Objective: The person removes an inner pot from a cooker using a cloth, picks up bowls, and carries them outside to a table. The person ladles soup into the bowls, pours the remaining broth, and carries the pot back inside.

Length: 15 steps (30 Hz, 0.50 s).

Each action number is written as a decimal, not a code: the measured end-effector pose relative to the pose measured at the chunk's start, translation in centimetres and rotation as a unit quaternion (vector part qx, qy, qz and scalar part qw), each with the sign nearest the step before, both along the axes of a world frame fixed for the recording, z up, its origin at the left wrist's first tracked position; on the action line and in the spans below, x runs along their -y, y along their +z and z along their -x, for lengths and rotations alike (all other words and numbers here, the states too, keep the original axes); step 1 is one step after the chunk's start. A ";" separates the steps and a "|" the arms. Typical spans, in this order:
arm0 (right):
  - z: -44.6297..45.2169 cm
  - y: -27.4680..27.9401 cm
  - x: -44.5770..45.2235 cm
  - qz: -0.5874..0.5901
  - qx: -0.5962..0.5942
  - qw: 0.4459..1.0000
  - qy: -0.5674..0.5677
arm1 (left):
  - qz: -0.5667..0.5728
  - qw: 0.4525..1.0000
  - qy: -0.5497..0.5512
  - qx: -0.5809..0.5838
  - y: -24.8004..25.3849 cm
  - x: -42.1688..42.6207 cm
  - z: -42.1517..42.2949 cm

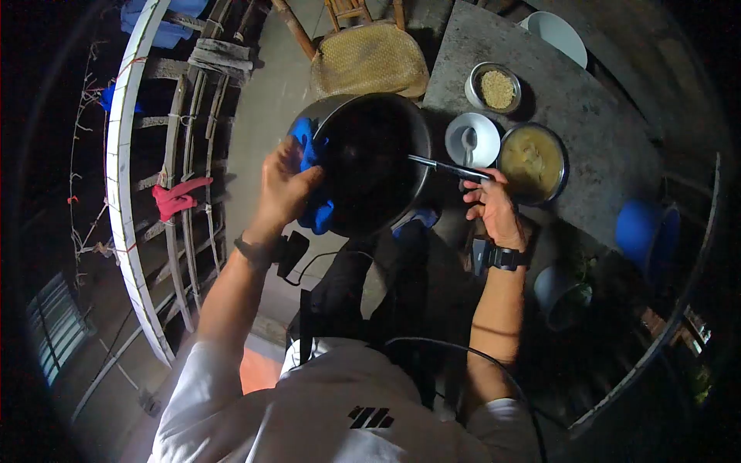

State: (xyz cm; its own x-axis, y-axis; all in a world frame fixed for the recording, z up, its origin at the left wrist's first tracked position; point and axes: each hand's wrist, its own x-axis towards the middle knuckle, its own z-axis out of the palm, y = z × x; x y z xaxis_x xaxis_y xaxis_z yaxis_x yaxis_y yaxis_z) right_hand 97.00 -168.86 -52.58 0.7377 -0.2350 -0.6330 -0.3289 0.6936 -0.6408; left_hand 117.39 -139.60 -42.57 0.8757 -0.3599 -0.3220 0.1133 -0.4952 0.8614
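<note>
Illumination is dim and uneven: the shirt [347, 397] is lit, the pot [421, 127] interior near-black. Wide-angle distortion bows the white beam [118, 154] at left; corners vignette to black.

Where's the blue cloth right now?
In the head view, left of centre, the blue cloth is at the left rim of the big dark pot, in the left hand.

The left hand [284, 185] holds a blue cloth [306, 147] against a dark pot [378, 158]; the right hand [495, 207] holds a metal utensil [438, 166] over its rim, near a white bowl [486, 139] on the table [590, 150].
</note>
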 end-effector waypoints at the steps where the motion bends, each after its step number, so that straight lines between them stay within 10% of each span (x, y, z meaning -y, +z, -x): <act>1: -1.0 1.7 -0.2 0.041 -0.069 0.996 0.029 | -0.014 1.000 -0.014 0.014 0.0 0.0 -0.1; 10: -1.1 0.0 -3.9 0.352 -0.071 0.884 0.301 | 0.018 0.999 -0.027 0.034 -1.2 -0.2 -0.5; 15: 0.8 1.9 -6.3 0.530 0.034 0.830 0.171 | 0.032 0.999 -0.031 0.030 -0.8 1.2 -0.2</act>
State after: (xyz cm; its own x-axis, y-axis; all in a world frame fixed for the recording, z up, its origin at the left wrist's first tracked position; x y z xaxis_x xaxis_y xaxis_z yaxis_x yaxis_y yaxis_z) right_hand 96.20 -162.54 -50.64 0.9016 -0.4029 -0.1575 -0.3276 -0.3983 -0.8568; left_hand 117.56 -140.77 -43.38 0.8684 -0.4317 -0.2438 0.0314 -0.4429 0.8960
